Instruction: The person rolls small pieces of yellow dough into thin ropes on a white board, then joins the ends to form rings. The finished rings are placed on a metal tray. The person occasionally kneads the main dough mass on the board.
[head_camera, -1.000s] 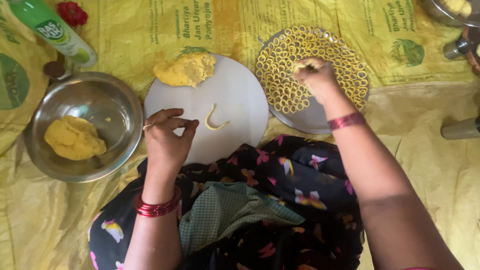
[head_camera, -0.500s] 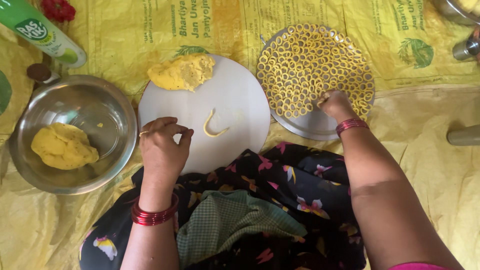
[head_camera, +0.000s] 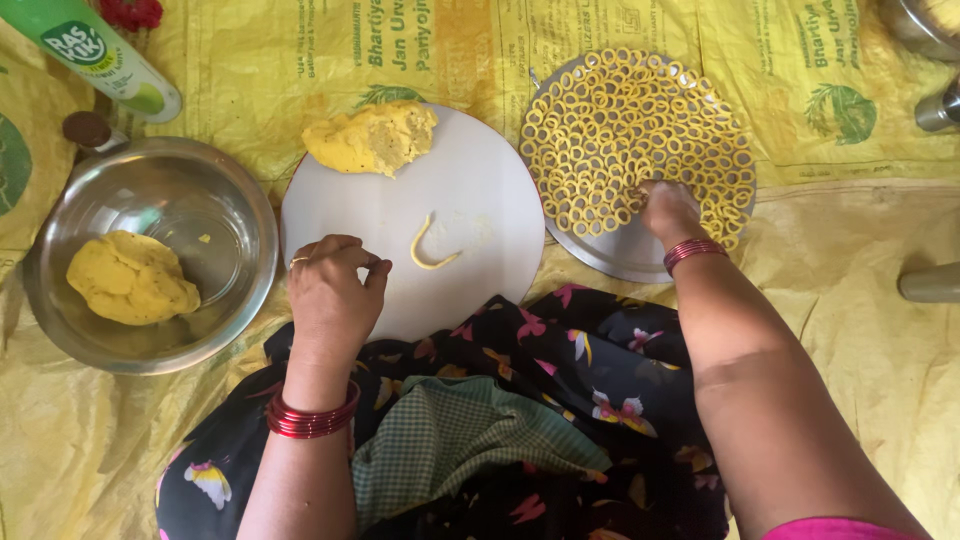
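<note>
- Nearest the camera lies the person's lap, draped in a black floral cloth (head_camera: 600, 400) with a green checked cloth (head_camera: 450, 440) bunched on top of it.
- The left hand (head_camera: 330, 295) rests at the near edge of the round white board (head_camera: 480, 190), its fingers curled inward with the thumb meeting the fingertips; whether a bit of dough is pinched between them cannot be told. Red bangles (head_camera: 310, 420) circle that wrist, and a ring sits on one finger.
- Just beside that hand, a short way to its right on the board, lies a thin curved dough strip (head_camera: 430, 250), bent like a hook and not touching the fingers.
- The right hand (head_camera: 668, 208) reaches over the near edge of the steel plate (head_camera: 610, 262), fingers bent downward onto the dough rings (head_camera: 640, 130); what it grips, if anything, is hidden under the fingers. A red bangle sits on this wrist too.
- The rings are small, yellow and packed close together, covering nearly the whole plate.
- To the left, a steel bowl (head_camera: 200, 200) stands beside the board and holds a yellow dough ball (head_camera: 130, 280) against its left wall.
- At the far edge of the board sits a rough yellow dough lump (head_camera: 375, 135).
- Farther still, a green bottle (head_camera: 100, 55) lies tilted at the top left, with a small brown cap (head_camera: 88, 128) near the bowl's rim.
- Everything rests on a yellow printed sheet (head_camera: 300, 50), and bits of steel vessels show at the right edge.
</note>
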